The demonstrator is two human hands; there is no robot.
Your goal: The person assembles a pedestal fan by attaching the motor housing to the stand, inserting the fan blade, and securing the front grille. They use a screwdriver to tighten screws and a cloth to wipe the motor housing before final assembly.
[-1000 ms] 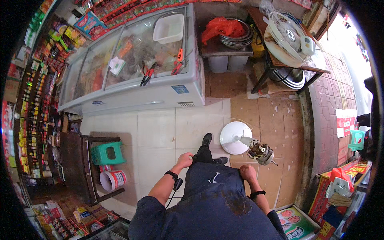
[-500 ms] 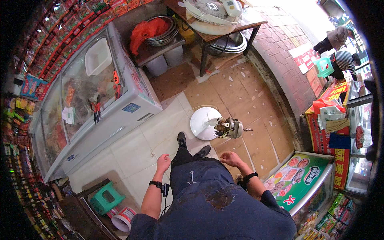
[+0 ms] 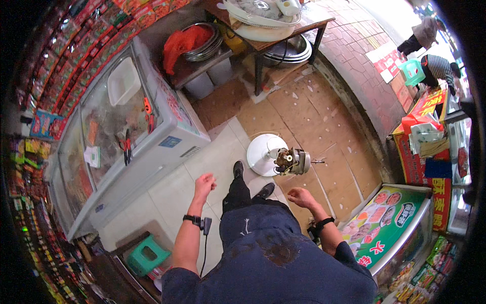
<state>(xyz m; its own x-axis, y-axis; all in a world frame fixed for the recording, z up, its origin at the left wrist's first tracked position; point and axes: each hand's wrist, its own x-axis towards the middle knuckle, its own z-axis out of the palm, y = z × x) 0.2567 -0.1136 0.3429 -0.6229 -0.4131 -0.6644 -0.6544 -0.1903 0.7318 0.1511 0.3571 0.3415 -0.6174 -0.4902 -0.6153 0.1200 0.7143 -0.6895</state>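
Note:
My left hand is raised in front of me near the front of the chest freezer, loosely bent fingers partly apart and nothing in them. To the right of my body, my right hand hovers over the floor, also empty, its fingers slightly curled and apart. Beyond my feet stands a fan stand with a round white base. An exposed fan motor sits on top of it, its shaft pointing right. Both hands are apart from the stand; the right one is nearest the motor.
The freezer at left carries red-handled pliers, an orange-and-black tool and a white tray. Fan parts lie on a far table. A green stool is at lower left, a green-topped display case at right. Two people are outside.
My left hand has lifted forward and toward the freezer. My right hand has shifted only slightly. The whole view has turned a little; the fan stand remains standing in place.

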